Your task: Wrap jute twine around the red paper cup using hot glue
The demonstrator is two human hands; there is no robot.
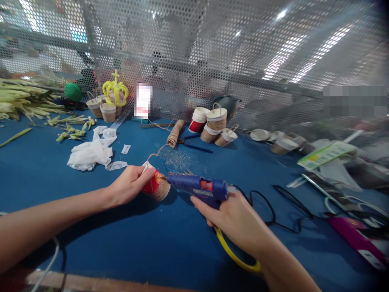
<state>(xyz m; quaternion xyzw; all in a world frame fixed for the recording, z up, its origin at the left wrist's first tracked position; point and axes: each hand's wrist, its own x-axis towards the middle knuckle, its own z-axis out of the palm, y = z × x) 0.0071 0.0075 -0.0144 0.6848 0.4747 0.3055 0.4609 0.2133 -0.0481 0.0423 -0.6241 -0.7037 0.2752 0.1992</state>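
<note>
Left hand (129,184) closed around red paper cup (155,185), partly wound with jute twine, lying on its side just above blue table (146,243). Right hand (234,217) clamped on blue glue gun (199,188). Nozzle pointing left, touching the wrapped band. Cup's long axis roughly in line with gun. Twine spool (174,133) well behind.

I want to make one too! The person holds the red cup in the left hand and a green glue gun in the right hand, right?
Not quite. The head view shows the glue gun in the right hand is blue, not green. The left hand does hold the red cup.
</note>
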